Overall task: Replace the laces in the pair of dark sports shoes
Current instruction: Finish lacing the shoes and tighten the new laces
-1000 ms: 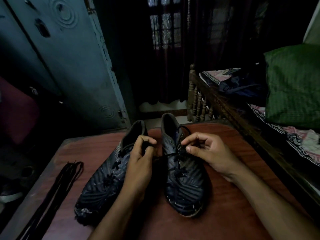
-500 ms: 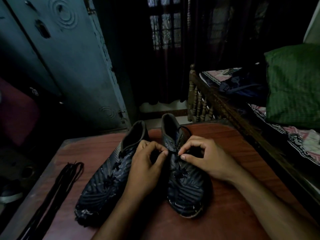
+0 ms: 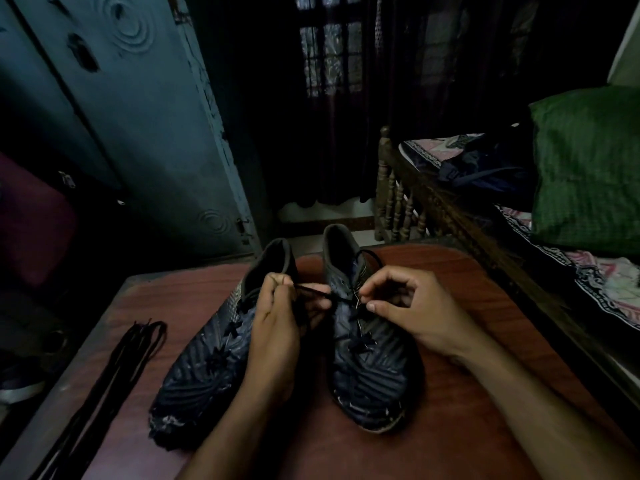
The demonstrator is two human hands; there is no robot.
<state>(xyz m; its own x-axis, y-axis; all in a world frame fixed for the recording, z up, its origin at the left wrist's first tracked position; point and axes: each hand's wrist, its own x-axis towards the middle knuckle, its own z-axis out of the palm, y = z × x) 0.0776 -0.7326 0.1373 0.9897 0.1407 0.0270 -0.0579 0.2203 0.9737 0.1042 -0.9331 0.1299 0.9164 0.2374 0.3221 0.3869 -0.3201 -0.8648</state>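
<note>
From the head camera, both dark shoes sit side by side on the reddish surface point(image 3: 467, 341) in the lower middle of the frame, toes toward me. The left shoe point(image 3: 207, 368) is still fully laced. The right shoe point(image 3: 370, 372) is the one I am working on. My left hand point(image 3: 277, 327) has its grip closed on a strand of the old lace point(image 3: 318, 294), pinched near the fingertips, and the strand runs taut across to the top eyelets of the right shoe. My right hand point(image 3: 412, 306) curls over the tongue area, thumb and forefinger together at the eyelets; I judge that they pinch the lace there, though the dim light blurs the contact. A loop of lace arches behind that hand near the collar.

The spare laces point(image 3: 114, 382) lie in a long dark bundle at the lower left, well apart from the shoes.

I judge that I am only starting to unthread the right shoe. To do it well, I should steady the upper with my right hand while drawing the strand out with my left, one crossing at a time, pulling along the line of the eyelet, not sideways, so that the tip slips through without snagging.
</note>
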